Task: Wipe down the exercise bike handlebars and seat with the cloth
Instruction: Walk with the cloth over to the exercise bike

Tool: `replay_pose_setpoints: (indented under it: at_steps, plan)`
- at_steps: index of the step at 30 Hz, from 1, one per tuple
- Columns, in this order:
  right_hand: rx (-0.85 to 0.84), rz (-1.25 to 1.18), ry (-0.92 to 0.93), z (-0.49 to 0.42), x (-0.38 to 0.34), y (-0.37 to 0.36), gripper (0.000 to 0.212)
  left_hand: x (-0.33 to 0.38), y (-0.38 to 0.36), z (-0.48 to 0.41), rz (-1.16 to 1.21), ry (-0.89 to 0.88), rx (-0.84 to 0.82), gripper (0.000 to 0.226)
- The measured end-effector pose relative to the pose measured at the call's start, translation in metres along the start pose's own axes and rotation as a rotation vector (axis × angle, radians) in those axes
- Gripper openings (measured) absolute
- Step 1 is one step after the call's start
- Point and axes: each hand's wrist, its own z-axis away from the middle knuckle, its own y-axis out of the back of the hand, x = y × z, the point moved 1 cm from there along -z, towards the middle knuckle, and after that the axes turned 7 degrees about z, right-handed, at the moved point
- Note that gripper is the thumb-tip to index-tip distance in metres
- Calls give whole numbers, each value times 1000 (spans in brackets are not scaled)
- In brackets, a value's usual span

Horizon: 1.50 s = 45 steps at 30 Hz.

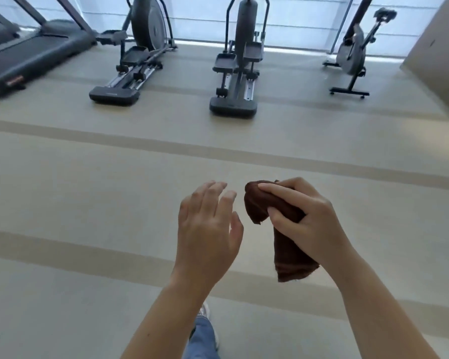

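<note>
a: where's the cloth (287,244)?

b: in the right hand (314,224), held out in front of the body over the pale floor (88,193). it's dark brown, bunched into a rounded wad at the top, and the rest hangs below the palm to a ragged lower edge.

a: how do the fingers sit on it?

b: they curl round the bunched part. two fingertips press on the side facing the camera, and the others wrap behind where i can't see them.

a: and the left hand (208,224)?

b: it holds nothing. the fingers are loosely spread and a little bent, with the thumb angled toward the cloth. it is just beside the wad, with a small gap between them.

a: where's the exercise bike (353,55)?

b: far across the floor at the upper right, by the bright window (296,19) and near a beige wall (441,47). it's well apart from both hands. it stands upright on two crossbars, and its top end is too small to make out clearly.

a: anything else in that row?

b: two ellipticals, one left of centre (140,47) and one in the middle (241,60). a treadmill (31,53) is at the far left. at the bottom edge, between the forearms, a leg in blue jeans (202,338) shows with a light shoe (205,310).
</note>
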Motion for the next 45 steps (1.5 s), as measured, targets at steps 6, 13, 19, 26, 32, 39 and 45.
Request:
replay_pose_setpoints:
  at_steps: [6, 13, 19, 26, 32, 39, 45]
  plan:
    - [32, 56, -1, -116, -3, -32, 37, -75, -14, -100, 56, -13, 3, 32]
    - [119, 64, -106, -189, 25, -40, 38, -117, -56, -178, 166, 0, -60, 36]
    - [216, 83, -200, -237, 78, -28, 37, -121, -120, -241, 209, -104, -169, 35]
    - [312, 121, -244, -331, 169, 5, 37, -104, -222, -367, 242, -295, -227, 34]
    - [382, 126, -286, -437, 246, 62, 37, -88, -304, -480, 345, -267, -270, 37]
    - [353, 124, -303, -534, 317, 89, 37, -90, -381, -571, 360, -246, -274, 36]
    - [316, 133, -333, -611, 382, 90, 37, -108, -455, -647, 321, -255, -328, 37]
